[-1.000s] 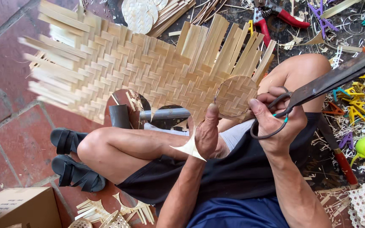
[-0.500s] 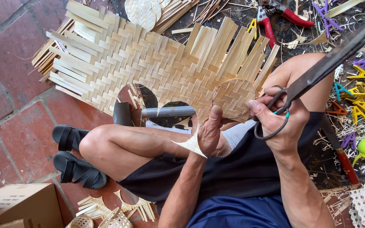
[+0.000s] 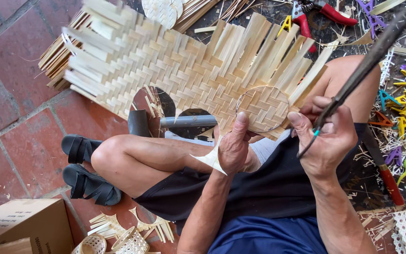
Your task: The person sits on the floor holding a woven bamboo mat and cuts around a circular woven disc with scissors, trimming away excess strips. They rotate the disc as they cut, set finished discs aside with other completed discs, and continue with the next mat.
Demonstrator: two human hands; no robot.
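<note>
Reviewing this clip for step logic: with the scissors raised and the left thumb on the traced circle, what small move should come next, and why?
Probably bring the scissors down to the woven bamboo mat beside the round disc outline. The right hand holds them pointing up and away from the mat, while the left hand pins the circle with its thumb, and part of its edge looks uncut.
</note>
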